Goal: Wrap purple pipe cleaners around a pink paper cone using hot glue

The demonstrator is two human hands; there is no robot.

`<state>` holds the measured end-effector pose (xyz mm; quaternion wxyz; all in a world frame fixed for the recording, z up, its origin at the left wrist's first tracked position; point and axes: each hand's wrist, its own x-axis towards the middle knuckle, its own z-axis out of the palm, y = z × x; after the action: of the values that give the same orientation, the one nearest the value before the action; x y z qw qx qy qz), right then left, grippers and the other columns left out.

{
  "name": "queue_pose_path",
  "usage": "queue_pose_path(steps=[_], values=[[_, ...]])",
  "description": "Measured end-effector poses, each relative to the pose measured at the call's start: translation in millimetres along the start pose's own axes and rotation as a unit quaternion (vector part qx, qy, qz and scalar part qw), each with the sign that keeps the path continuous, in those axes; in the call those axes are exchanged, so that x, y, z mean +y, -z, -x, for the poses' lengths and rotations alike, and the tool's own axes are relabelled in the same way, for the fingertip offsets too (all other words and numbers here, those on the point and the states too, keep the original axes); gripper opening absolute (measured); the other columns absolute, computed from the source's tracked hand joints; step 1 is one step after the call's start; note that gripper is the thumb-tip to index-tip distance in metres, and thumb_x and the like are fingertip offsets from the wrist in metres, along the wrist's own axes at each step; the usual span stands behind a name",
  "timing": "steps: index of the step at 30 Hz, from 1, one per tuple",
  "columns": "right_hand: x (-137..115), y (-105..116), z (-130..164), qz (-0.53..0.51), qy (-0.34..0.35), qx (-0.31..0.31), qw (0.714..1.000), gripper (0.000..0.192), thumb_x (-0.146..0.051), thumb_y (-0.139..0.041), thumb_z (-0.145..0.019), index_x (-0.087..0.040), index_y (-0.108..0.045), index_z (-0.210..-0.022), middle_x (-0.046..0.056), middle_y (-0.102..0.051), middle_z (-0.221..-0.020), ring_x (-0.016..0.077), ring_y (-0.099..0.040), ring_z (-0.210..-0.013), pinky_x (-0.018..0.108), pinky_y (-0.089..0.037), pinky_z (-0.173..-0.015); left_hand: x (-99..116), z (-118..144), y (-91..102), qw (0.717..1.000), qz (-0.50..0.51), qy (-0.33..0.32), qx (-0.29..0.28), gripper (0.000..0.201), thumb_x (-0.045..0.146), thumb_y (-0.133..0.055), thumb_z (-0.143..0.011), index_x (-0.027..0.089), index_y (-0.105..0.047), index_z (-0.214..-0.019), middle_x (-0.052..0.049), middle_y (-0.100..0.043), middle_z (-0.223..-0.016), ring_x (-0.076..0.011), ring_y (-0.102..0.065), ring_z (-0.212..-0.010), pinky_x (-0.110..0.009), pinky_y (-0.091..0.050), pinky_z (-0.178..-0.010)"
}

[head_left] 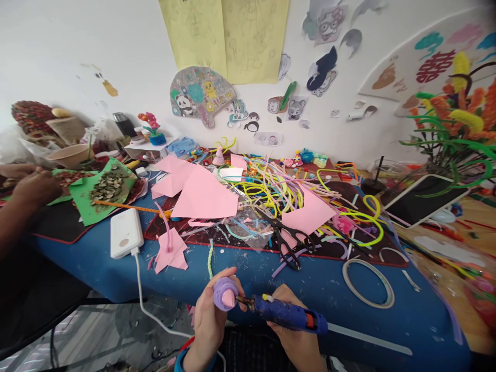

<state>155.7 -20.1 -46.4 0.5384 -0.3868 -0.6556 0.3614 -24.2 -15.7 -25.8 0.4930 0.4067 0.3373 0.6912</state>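
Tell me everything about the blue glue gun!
The glue gun is blue plastic with an orange trigger and a dark metal nozzle. It lies nearly level, nozzle pointing left, in front of the blue table. The right hand holds it from below. Its tip touches the purple coil held by the left hand.

Blue table [341,289] with pink paper [203,196], scissors [284,232], white power bank [126,232], tape ring [368,283].

A craft room — pipe cleaners [271,186], pink paper [205,196], drawings [201,95] taped on the wall.
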Motion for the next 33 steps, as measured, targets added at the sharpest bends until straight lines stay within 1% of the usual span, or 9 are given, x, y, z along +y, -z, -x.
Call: queue_pose_path(steps=[8, 14, 17, 21, 23, 26, 28, 31, 33], values=[[1.2, -2.1, 1.2, -0.012, -0.027, -0.015, 0.999, 0.02, -0.027, -0.071, -0.094, -0.023, -0.06, -0.078, -0.002, -0.062, -0.075, 0.0156, -0.059, -0.069, 0.024, -0.049, -0.064, -0.2, 1.9, 0.6, 0.997, 0.05, 0.06, 0.012, 0.047, 0.055, -0.055, -0.098, 0.017, -0.079, -0.11, -0.005, -0.069, -0.067, -0.0175, -0.063, -0.056, -0.027, -0.05, -0.052], [2.0, -2.8, 0.0, -0.027, -0.027, -0.025, 0.999, 0.022, -0.031, -0.073, -0.093, -0.023, -0.061, -0.077, -0.003, -0.062, -0.074, 0.0149, -0.058, -0.068, 0.024, -0.047, -0.064, 8.3, -0.8, -3.9, 0.993, 0.062, 0.093, 0.044, 0.049, 0.059, -0.065, -0.09, 0.013, -0.082, -0.094, -0.004, -0.066, -0.06, -0.0152, -0.057, -0.051, -0.025, -0.045, -0.049], [-0.7, -2.0, -0.2, -0.023, -0.038, -0.032, 0.998, 0.022, -0.031, -0.073, -0.093, -0.023, -0.062, -0.076, -0.002, -0.064, -0.075, 0.0146, -0.059, -0.069, 0.023, -0.048, -0.064, 11.4, -2.4, -4.9, 0.991, 0.057, 0.111, 0.048, 0.051, 0.061, -0.066, -0.087, 0.012, -0.081, -0.087, -0.004, -0.063, -0.057, -0.0153, -0.055, -0.05, -0.025, -0.042, -0.048], [-3.8, -1.4, -0.8, -0.046, -0.049, -0.04, 0.997, 0.028, -0.043, -0.07, -0.095, -0.023, -0.065, -0.075, -0.001, -0.065, -0.076, 0.0158, -0.06, -0.07, 0.024, -0.049, -0.065, 9.8, -1.5, -4.8, 0.988, 0.063, 0.133, 0.045, 0.051, 0.061, -0.065, -0.088, 0.012, -0.078, -0.083, -0.003, -0.061, -0.057, -0.0145, -0.053, -0.048, -0.025, -0.04, -0.047], [-3.2, -2.2, -0.2, -0.067, -0.05, -0.034, 0.996, 0.031, -0.051, -0.069, -0.094, -0.023, -0.068, -0.08, 0.001, -0.067, -0.08, 0.0176, -0.063, -0.073, 0.026, -0.051, -0.067, 8.5, -1.0, -5.5, 0.987, 0.075, 0.133, 0.048, 0.049, 0.059, -0.063, -0.091, 0.013, -0.077, -0.085, -0.002, -0.06, -0.057, -0.014, -0.053, -0.047, -0.025, -0.041, -0.047], [1.3, -5.7, 2.4, -0.103, -0.079, 0.013, 0.992, 0.037, -0.061, -0.068, -0.091, -0.024, -0.07, -0.086, 0.003, -0.068, -0.084, 0.02, -0.065, -0.076, 0.029, -0.053, -0.068, 10.3, -4.8, -6.0, 0.988, 0.104, 0.1, 0.056, 0.043, 0.056, -0.064, -0.091, 0.014, -0.076, -0.09, 0.0, -0.057, -0.058, -0.0134, -0.052, -0.046, -0.026, -0.043, -0.048], [4.5, -9.5, 3.7, -0.146, -0.123, 0.035, 0.981, 0.038, -0.061, -0.068, -0.091, -0.023, -0.068, -0.09, 0.002, -0.066, -0.077, 0.0186, -0.062, -0.068, 0.029, -0.051, -0.063, 15.1, -11.4, -3.7, 0.987, 0.125, 0.053, 0.085, 0.037, 0.053, -0.067, -0.089, 0.017, -0.076, -0.092, 0.0, -0.059, -0.061, -0.0127, -0.052, -0.048, -0.025, -0.044, -0.049], [4.7, -15.6, 0.0, -0.209, -0.217, 0.046, 0.952, 0.04, -0.061, -0.067, -0.091, -0.021, -0.063, -0.095, -0.003, -0.056, -0.062, 0.0148, -0.051, -0.055, 0.03, -0.044, -0.057, 25.7, -24.3, 5.5, 0.973, 0.145, -0.034, 0.176, 0.029, 0.047, -0.073, -0.085, 0.019, -0.075, -0.096, 0.0, -0.062, -0.069, -0.0121, -0.053, -0.054, -0.023, -0.048, -0.052], [0.3, -18.7, -8.5, -0.227, -0.276, 0.038, 0.933, 0.045, -0.064, -0.069, -0.089, -0.02, -0.062, -0.093, -0.003, -0.056, -0.062, 0.0156, -0.052, -0.06, 0.032, -0.045, -0.064, 32.4, -31.8, 13.6, 0.958, 0.155, -0.071, 0.23, 0.028, 0.044, -0.071, -0.085, 0.019, -0.074, -0.097, -0.001, -0.063, -0.073, -0.0117, -0.05, -0.055, -0.023, -0.048, -0.053]])
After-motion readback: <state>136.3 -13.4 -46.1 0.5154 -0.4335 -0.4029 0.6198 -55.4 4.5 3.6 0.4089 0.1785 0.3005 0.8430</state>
